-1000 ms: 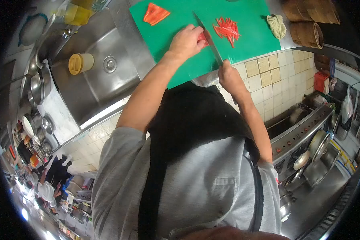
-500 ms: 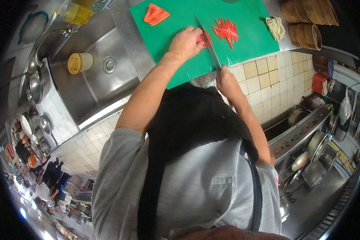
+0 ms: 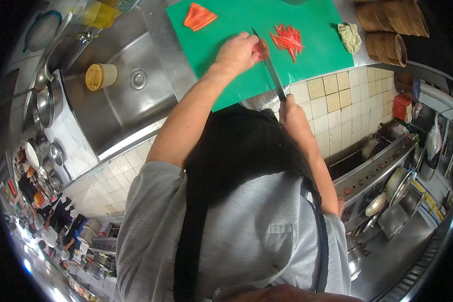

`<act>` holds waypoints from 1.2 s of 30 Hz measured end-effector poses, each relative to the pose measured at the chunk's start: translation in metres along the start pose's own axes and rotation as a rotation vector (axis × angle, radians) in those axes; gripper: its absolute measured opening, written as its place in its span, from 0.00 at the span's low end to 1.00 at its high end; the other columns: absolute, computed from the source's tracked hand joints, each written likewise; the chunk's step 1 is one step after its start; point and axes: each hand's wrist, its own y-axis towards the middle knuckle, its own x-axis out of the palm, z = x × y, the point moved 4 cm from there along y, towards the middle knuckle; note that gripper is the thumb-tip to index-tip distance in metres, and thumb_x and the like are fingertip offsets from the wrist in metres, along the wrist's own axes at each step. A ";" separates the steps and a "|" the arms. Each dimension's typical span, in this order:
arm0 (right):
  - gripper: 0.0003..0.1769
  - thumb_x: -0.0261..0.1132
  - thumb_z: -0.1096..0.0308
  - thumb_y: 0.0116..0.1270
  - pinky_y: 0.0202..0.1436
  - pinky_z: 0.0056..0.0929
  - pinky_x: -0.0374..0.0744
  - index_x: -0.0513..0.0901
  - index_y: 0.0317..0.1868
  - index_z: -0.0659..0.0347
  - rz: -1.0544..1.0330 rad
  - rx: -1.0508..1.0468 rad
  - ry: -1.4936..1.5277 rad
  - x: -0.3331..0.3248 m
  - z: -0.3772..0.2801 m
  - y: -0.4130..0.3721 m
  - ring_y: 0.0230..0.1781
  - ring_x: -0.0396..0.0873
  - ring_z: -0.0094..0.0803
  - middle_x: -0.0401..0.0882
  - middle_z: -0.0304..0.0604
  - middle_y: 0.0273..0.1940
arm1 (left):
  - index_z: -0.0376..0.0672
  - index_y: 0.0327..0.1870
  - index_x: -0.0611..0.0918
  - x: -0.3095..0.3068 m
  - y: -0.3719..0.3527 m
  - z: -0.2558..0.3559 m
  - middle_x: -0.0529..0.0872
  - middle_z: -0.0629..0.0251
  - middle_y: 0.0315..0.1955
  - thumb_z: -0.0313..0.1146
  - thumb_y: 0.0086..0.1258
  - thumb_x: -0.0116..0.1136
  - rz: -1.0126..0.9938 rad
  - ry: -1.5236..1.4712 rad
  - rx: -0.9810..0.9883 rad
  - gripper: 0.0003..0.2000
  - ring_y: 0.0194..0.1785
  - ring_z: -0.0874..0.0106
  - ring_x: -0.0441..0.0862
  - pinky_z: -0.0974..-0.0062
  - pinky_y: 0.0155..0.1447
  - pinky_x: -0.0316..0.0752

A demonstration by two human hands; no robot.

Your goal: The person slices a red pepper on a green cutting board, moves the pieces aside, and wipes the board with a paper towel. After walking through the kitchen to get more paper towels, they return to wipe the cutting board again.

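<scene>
Right hand has its grip wrapped round the knife just off the board's near edge; left hand pinches the red piece mid-board, beside the blade. Tbh I'd curl those fingertips back, slice slow.

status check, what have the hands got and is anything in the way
Left hand pinning red piece on green board. Right hand gripping knife, blade at piece. Cut strips just beyond blade, nothing seen blocking it.
</scene>
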 end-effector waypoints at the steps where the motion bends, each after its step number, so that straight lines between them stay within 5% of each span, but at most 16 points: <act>1: 0.08 0.56 0.71 0.79 0.43 0.69 0.79 0.68 0.48 0.68 0.003 0.002 -0.007 0.000 0.000 -0.001 0.39 0.83 0.76 0.83 0.76 0.34 | 0.42 0.55 0.84 0.001 0.000 0.000 0.85 0.51 0.46 0.37 0.66 0.71 0.003 0.000 0.001 0.18 0.52 0.48 0.86 0.52 0.57 0.83; 24: 0.09 0.58 0.72 0.77 0.42 0.69 0.78 0.68 0.48 0.70 0.009 -0.044 0.029 0.008 0.001 0.011 0.38 0.83 0.76 0.82 0.76 0.33 | 0.42 0.53 0.86 0.001 0.000 -0.001 0.87 0.50 0.47 0.37 0.67 0.72 -0.005 -0.013 0.015 0.16 0.52 0.47 0.86 0.53 0.57 0.83; 36: 0.11 0.58 0.68 0.78 0.42 0.68 0.80 0.69 0.50 0.67 0.092 -0.025 -0.016 -0.001 0.034 0.028 0.37 0.83 0.74 0.83 0.73 0.32 | 0.44 0.60 0.87 -0.012 -0.019 0.007 0.87 0.54 0.50 0.36 0.70 0.71 0.054 0.105 0.042 0.19 0.53 0.51 0.86 0.55 0.59 0.83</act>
